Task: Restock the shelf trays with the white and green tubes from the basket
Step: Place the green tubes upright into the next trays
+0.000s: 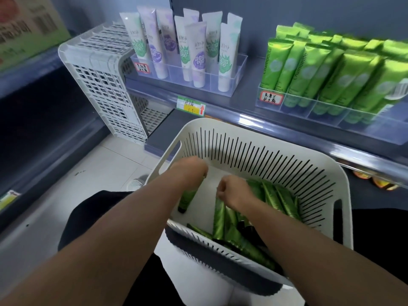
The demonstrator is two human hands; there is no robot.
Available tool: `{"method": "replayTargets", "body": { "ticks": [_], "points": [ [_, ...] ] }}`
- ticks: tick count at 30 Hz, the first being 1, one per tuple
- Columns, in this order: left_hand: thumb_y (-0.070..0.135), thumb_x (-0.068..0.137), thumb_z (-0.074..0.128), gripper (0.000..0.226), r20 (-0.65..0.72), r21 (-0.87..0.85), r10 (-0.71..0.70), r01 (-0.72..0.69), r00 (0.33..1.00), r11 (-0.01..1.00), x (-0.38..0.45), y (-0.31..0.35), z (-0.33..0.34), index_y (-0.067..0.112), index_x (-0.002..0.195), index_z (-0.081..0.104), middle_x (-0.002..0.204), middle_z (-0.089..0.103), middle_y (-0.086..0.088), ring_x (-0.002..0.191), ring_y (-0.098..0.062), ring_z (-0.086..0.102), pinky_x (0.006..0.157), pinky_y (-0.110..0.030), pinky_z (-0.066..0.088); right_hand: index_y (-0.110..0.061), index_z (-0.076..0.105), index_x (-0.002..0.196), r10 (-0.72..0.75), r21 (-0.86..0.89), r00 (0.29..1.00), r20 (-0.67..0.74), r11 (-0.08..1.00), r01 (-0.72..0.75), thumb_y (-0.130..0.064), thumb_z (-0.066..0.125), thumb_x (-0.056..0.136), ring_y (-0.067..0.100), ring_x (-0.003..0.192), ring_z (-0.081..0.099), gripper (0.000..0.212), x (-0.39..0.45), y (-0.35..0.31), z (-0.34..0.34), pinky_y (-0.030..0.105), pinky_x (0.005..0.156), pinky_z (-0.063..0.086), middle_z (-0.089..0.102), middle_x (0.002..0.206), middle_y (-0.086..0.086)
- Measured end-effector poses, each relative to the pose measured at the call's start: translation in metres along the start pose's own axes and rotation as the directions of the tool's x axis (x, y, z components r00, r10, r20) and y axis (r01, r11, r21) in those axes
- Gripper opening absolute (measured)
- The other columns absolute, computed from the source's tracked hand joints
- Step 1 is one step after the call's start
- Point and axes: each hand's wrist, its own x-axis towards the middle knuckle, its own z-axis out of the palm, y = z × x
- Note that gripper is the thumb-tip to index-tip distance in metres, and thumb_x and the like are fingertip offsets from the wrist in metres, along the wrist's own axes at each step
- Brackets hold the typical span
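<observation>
A grey shelf (242, 102) runs across the back, with a white lattice crate (99, 85) standing on end at its left edge. On the shelf sit two clear plastic trays. The right tray (309, 111), divided into compartments, is packed with upright bright green tubes (331, 78) lettered "Chamomile", caps down, and carries a handwritten label (271, 97) on its front left corner. The left tray (223, 85) holds upright white tubes (198, 54) printed with green or purple designs, leaning back in loose rows, and has a similar label at its front left.

In front of the shelf, a white slotted basket (265, 155) with cut-out handles holds the remaining stock: dark green tubes (276, 197) with black caps, lying in a heap along its right and near sides, while the left part of its floor is bare.

Both hands are inside the basket. The left hand (192, 168) is curled around one green tube (186, 200) that hangs cap-down below it. The right hand (234, 192) pinches the top end of another green tube (219, 219), which stands tilted among the heap.
</observation>
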Motion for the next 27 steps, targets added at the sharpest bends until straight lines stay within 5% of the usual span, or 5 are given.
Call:
{"method": "replayTargets", "body": {
  "ticks": [3, 9, 13, 18, 27],
  "points": [
    [0.009, 0.086, 0.058, 0.029, 0.005, -0.002, -0.034, 0.034, 0.999, 0.999, -0.006, 0.001, -0.012, 0.016, 0.113, 0.067, 0.111, 0.065, -0.006, 0.102, -0.028, 0.062, 0.087, -0.035, 0.053, -0.017, 0.055, 0.119, -0.033, 0.122, 0.999, 0.01, 0.992, 0.032, -0.01, 0.065, 0.087, 0.022, 0.096, 0.059, 0.034, -0.005, -0.008, -0.007, 0.031, 0.071, 0.049, 0.057, 0.11, 0.001],
    [0.008, 0.083, 0.058, 0.025, -0.126, -0.086, -0.031, 0.02, 0.992, 0.996, -0.02, 0.012, -0.043, 0.022, 0.101, 0.071, 0.11, 0.067, -0.007, 0.1, -0.03, 0.064, 0.086, -0.036, 0.053, -0.015, 0.071, 0.102, -0.223, 0.031, 0.961, -0.166, 0.973, 0.231, -0.015, 0.06, 0.09, 0.014, 0.087, 0.058, 0.016, -0.019, -0.017, -0.048, 0.025, 0.073, 0.041, 0.067, 0.099, -0.001],
    [0.007, 0.084, 0.054, 0.025, -0.25, -0.138, 0.022, -0.058, 0.968, 0.989, -0.034, 0.032, -0.075, 0.019, 0.098, 0.07, 0.105, 0.068, -0.008, 0.1, -0.029, 0.063, 0.085, -0.031, 0.05, -0.01, 0.074, 0.088, -0.164, 0.154, 0.919, -0.359, 0.961, 0.231, -0.013, 0.06, 0.089, 0.023, 0.082, 0.066, 0.014, -0.034, -0.01, -0.091, 0.028, 0.07, 0.047, 0.074, 0.09, 0.009],
    [0.01, 0.086, 0.057, 0.02, -0.421, -0.125, 0.114, -0.182, 0.9, 0.975, -0.054, 0.079, -0.121, 0.012, 0.101, 0.07, 0.105, 0.069, -0.011, 0.102, -0.03, 0.061, 0.079, -0.028, 0.044, -0.019, 0.076, 0.086, -0.172, 0.074, 0.817, -0.551, 0.965, 0.253, -0.019, 0.06, 0.085, 0.019, 0.091, 0.068, 0.017, -0.065, 0.0, -0.15, 0.033, 0.082, 0.054, 0.076, 0.094, -0.002],
    [0.008, 0.085, 0.058, 0.025, -0.578, -0.046, 0.256, -0.344, 0.775, 0.938, -0.062, 0.171, -0.193, 0.017, 0.103, 0.073, 0.107, 0.07, -0.008, 0.102, -0.029, 0.063, 0.089, -0.034, 0.05, -0.002, 0.073, 0.084, -0.189, -0.089, 0.632, -0.752, 0.978, 0.187, -0.012, 0.056, 0.086, 0.03, 0.088, 0.065, 0.02, -0.131, 0.035, -0.249, 0.037, 0.075, 0.053, 0.072, 0.09, 0.014]
  ]
}}
